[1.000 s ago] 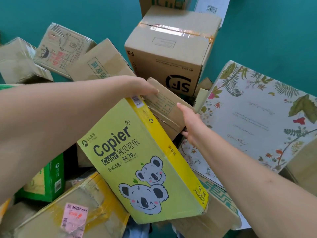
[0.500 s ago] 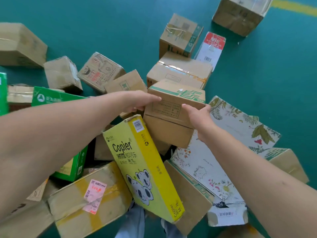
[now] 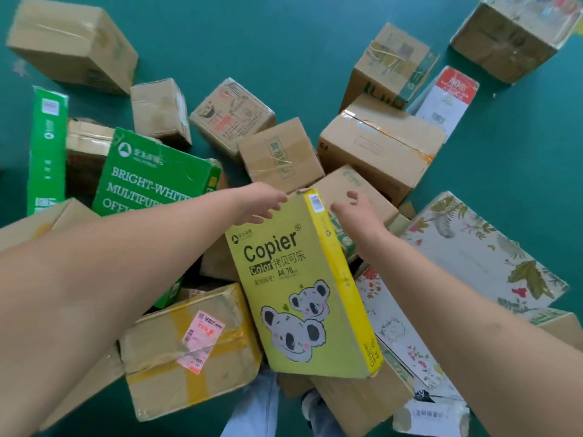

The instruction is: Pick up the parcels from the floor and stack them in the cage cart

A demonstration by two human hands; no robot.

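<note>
The floor (image 3: 284,42) is a smooth, matte teal-green surface that fills the whole upper part of the view and runs down the right edge. It shows bare in wide stretches along the top and at the far right, and in a small patch at the bottom left. The light is even and soft, with only faint, short shadows on the floor. A few pale specks dot it at the right. No wall, window or furniture shows from this downward angle.
</note>
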